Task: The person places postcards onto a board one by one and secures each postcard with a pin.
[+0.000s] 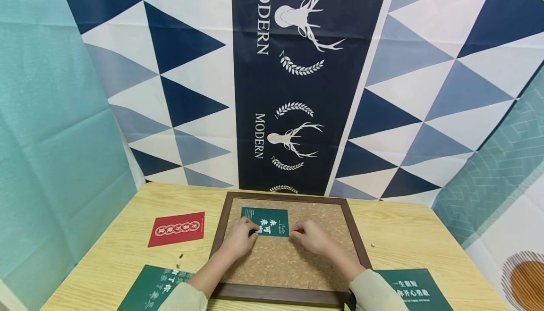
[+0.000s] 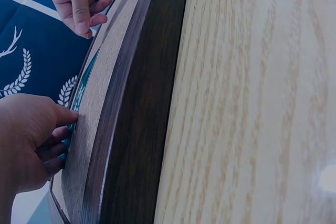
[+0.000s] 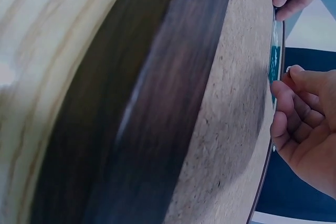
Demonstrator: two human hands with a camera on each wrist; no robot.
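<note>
Finding the green card [image 1: 272,220] on the far left part of the corkboard [image 1: 293,273], we log its long axis as left to right, roughly along the frame's far rail; its white lettering faces up.

Left hand [image 1: 240,239]: fingers curled inward, tips touching the card at its near left edge. Whether they pinch it or merely press, we cannot tell.

Right hand [image 1: 312,238]: thumb and index brought together at the card's near right corner; in the right wrist view we see them pinching a tiny pale object [image 3: 288,69], other fingers loosely bent. We cannot settle whether this hand touches the card.

Surroundings: on the tabletop [image 1: 425,235] we record a red card [image 1: 176,229] left of the board, its long axis also left to right, a second green card [image 1: 142,289] nearer the wearer, and a third green card [image 1: 418,292] at near right, partly behind the sleeve [image 1: 376,292].
</note>
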